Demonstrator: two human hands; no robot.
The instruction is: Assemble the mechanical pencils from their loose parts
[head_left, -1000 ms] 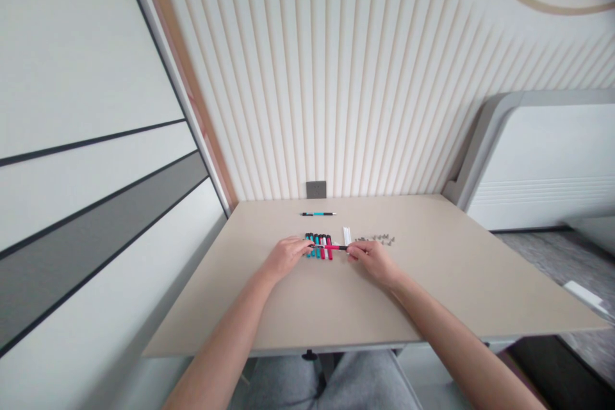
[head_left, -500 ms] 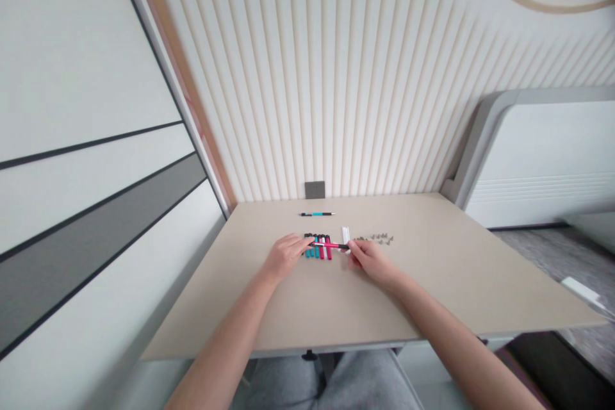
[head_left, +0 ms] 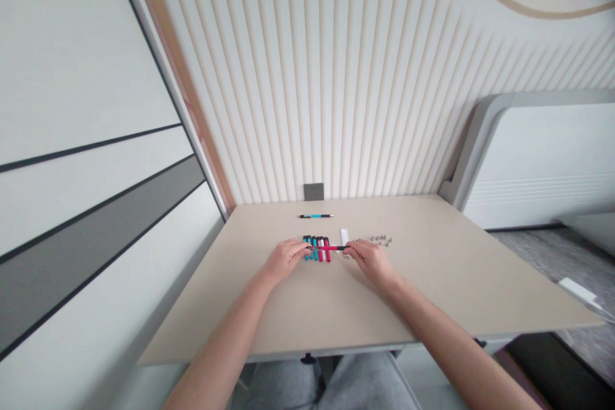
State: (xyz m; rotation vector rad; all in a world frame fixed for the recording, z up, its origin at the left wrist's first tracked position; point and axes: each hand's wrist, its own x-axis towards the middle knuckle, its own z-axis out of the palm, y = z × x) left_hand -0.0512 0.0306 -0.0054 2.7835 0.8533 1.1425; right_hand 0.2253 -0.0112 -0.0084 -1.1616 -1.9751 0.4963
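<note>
A red and black pen lies crosswise between my two hands, just above the beige table. My left hand pinches its left end and my right hand pinches its right end. Under the pen lies a row of teal, red and black pen parts. A few white tubes lie just right of that row, beside my right hand.
A teal and black pen lies alone farther back, in front of a grey wall socket. A small heap of grey metal bits sits right of the white tubes. A white cabinet stands at the right.
Both hands have kept hold of the red pen; it tilted slightly half a second ago and is level again now. The view has shifted a little.
</note>
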